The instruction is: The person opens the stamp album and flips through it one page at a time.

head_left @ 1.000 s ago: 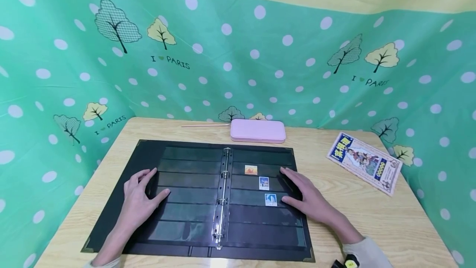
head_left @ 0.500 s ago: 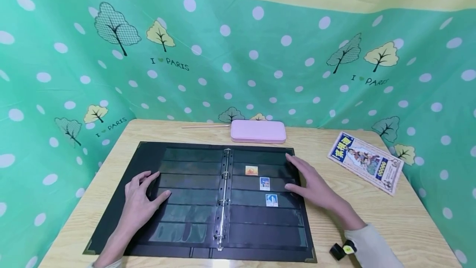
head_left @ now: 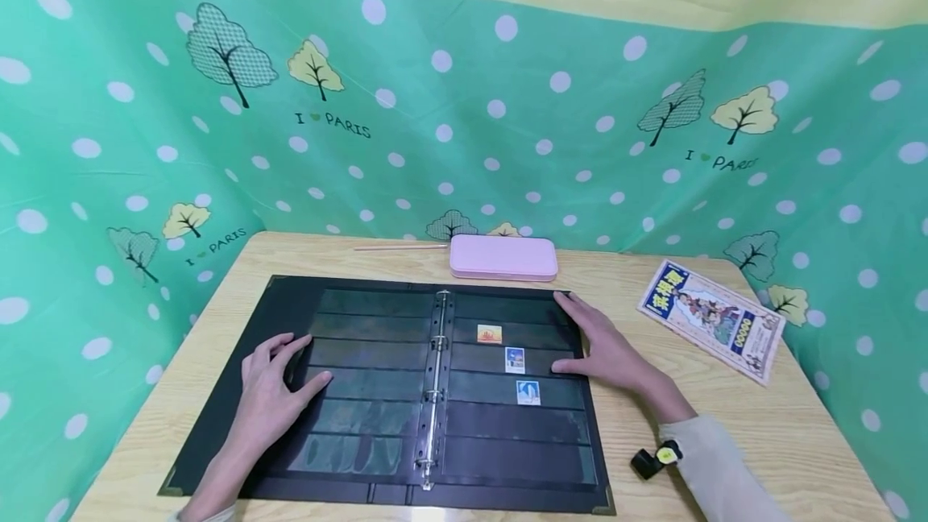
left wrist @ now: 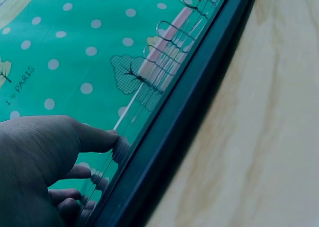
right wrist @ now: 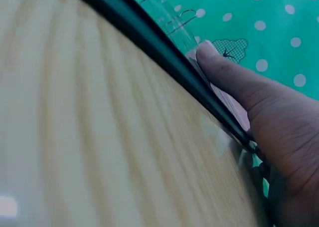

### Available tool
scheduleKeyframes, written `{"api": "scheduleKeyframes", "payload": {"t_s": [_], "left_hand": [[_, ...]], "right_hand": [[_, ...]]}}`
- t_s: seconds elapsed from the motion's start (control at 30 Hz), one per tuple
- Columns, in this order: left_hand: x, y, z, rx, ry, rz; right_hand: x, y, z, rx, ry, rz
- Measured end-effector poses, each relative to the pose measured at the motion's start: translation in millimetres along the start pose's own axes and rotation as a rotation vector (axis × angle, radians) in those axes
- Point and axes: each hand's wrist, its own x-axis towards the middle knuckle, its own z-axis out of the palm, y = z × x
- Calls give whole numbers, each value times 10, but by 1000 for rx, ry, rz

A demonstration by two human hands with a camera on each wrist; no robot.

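Note:
A black ring-binder stamp album (head_left: 235,393) lies spread open on the table, its metal rings (head_left: 435,389) down the middle. Its right-hand page carries an orange stamp (head_left: 489,334), a blue-and-white stamp (head_left: 515,360) and a light-blue stamp (head_left: 528,393). On the left-hand page rests my left hand (head_left: 268,401), thumb and fingers spread; the left wrist view shows its thumb (left wrist: 99,138) on the clear page. My right hand (head_left: 609,349) lies at the album's right edge, thumb on the page beside the stamps and fingers near the upper right corner. Neither hand grips anything.
Behind the album sit a pink case (head_left: 503,257) and a thin stick (head_left: 399,247). A printed booklet (head_left: 712,321) lies at the right on the wooden table (head_left: 725,425). A green dotted cloth (head_left: 507,127) hangs behind.
My right hand has shifted away from me along the album's right edge, its fingers now nearer the upper corner. My left hand and the stamps have stayed in place.

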Motion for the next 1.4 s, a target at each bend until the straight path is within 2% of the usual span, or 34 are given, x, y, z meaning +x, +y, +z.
{"api": "scheduleKeyframes", "payload": {"t_s": [0.3, 0.47, 0.57, 0.73, 0.9, 1.07, 1.17, 1.27, 1.4], "left_hand": [[7, -4, 0, 2, -18, -11], [8, 1, 0, 1, -18, -13], [7, 4, 1, 0, -15, -9], [6, 7, 12, -4, -18, -7], [5, 0, 8, -4, -11, -9], [0, -2, 3, 6, -15, -13], [4, 2, 3, 7, -15, -15], [5, 5, 4, 7, -16, -16], [3, 6, 1, 9, -20, -20]], "right_hand": [[-30, -3, 37, -17, 4, 10], [-47, -34, 41, -13, 33, -42], [-57, -54, 48, 15, 65, -60], [-85, -103, 49, 67, 118, -37], [-96, -204, 32, 129, 112, -45], [-136, -258, 25, 222, 140, -27], [-174, -265, 17, 342, 154, -9], [-237, -263, -2, 497, 171, -33], [-349, -244, -30, 660, 205, -106]]}}
